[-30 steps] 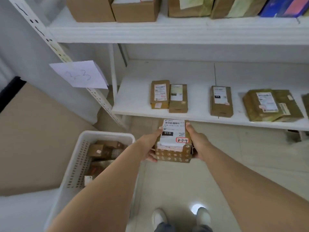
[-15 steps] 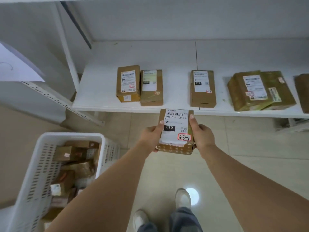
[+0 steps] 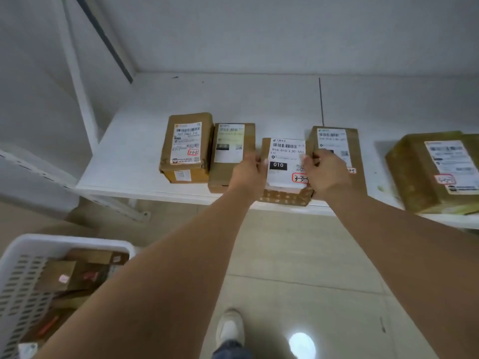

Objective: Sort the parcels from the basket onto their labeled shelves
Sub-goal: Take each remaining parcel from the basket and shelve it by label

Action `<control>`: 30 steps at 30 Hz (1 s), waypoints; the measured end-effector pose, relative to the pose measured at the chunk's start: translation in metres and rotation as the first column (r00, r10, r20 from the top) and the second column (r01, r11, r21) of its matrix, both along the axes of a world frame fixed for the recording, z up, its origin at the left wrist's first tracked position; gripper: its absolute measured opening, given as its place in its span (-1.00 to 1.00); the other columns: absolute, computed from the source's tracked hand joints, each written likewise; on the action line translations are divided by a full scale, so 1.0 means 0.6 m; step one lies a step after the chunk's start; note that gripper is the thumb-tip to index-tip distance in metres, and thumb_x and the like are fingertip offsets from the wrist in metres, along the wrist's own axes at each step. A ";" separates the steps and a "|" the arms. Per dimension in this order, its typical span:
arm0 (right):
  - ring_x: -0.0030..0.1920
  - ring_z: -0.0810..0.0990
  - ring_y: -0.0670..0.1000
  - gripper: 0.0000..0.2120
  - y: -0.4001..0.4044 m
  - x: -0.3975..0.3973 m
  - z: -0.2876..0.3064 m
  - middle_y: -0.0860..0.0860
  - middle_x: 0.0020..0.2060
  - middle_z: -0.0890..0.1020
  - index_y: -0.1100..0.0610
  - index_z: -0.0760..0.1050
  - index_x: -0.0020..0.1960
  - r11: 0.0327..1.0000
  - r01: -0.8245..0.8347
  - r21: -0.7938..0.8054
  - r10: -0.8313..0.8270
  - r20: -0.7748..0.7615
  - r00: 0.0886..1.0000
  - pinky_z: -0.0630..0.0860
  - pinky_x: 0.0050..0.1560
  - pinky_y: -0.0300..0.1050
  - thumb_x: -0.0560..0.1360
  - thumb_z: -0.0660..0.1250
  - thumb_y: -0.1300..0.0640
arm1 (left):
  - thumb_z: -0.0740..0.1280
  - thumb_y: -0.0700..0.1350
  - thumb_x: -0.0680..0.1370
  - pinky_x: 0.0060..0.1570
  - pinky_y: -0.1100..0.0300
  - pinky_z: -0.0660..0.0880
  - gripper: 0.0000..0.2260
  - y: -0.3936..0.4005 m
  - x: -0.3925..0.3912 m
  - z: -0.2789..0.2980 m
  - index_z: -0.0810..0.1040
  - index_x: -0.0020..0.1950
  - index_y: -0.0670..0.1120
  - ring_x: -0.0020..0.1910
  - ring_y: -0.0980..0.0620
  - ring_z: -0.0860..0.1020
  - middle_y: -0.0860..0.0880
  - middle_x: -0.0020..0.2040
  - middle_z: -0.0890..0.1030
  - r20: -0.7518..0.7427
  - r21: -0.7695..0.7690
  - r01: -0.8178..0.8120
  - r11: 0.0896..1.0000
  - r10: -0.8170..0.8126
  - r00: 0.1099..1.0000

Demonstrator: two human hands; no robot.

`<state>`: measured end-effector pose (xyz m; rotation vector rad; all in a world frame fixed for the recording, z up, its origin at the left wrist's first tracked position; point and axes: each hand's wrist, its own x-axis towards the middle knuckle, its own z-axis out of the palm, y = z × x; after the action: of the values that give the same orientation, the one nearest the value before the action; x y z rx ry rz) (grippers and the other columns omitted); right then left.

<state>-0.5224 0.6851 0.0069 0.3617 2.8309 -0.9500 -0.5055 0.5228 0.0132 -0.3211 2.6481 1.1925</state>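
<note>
Both our hands grip one brown parcel [image 3: 283,174] by its sides: the left hand [image 3: 247,174] curls round its left edge, thumb on top, and the right hand [image 3: 326,174] wraps the right edge. We hold it over the front edge of the white shelf [image 3: 124,161], its near end overhanging the lip. Whether it already rests on the shelf board we cannot tell. Its white label faces up, with a barcode, a black block reading 010, and a red-outlined tag [image 3: 300,178] with a handwritten code, partly covered by our right hand.

Nearest to us, below the shelf and off its left end, stands the white perforated basket [image 3: 23,268] on the floor, with more brown parcels lying inside. Our shoe [image 3: 229,326] shows on the tiled floor [image 3: 298,255] below the shelf's front edge.

On the shelf, the held parcel sits between two others. Just left of it lies a flat box [image 3: 225,151] with a pale label, touching a taller box [image 3: 185,149] further left whose red tag reads 3-3-2. Just right of the held parcel lies another labelled box [image 3: 337,143], partly behind our right hand. Toward the shelf's right end, well apart, sits a larger tape-wrapped parcel [image 3: 420,174] with a red tag.
</note>
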 end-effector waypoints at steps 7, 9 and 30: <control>-0.07 0.58 0.18 -0.69 -0.004 -0.051 -0.052 0.18 -0.08 0.61 0.23 0.51 0.08 0.988 -0.076 0.136 0.074 0.023 0.997 0.51 -0.10 0.00 0.65 0.13 0.02 | 0.17 -0.16 0.64 -0.24 0.12 0.51 -0.82 0.002 -0.061 -0.049 0.47 0.19 -0.15 -0.17 -0.05 0.55 -0.09 -0.14 0.54 0.094 -0.434 0.231 0.870 -0.211 0.973; -0.05 0.57 0.17 -0.72 -0.004 -0.056 -0.058 0.17 -0.07 0.60 0.21 0.49 0.05 0.987 -0.085 0.137 0.084 0.010 0.996 0.50 -0.09 0.00 0.64 0.15 0.02 | 0.20 -0.13 0.63 -0.27 0.12 0.44 -0.83 0.004 -0.067 -0.053 0.48 0.19 -0.09 -0.12 -0.03 0.48 -0.07 -0.16 0.50 0.067 -0.589 0.216 0.779 -0.219 0.973; 0.17 0.47 0.17 -0.71 -0.033 0.020 0.064 0.18 0.14 0.50 0.22 0.37 0.26 0.915 -0.259 0.308 0.254 0.057 0.966 0.54 0.02 0.11 0.62 0.15 0.08 | 0.16 0.02 0.63 0.27 -0.06 0.37 -0.60 -0.032 -0.001 0.082 0.33 0.42 -0.13 0.42 -0.15 0.23 -0.14 0.36 0.40 0.133 -0.550 0.254 0.795 -0.217 0.967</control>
<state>-0.5101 0.6652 0.0452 0.0222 2.9177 -0.4439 -0.5064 0.5037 0.0626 -0.1054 2.8227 0.2920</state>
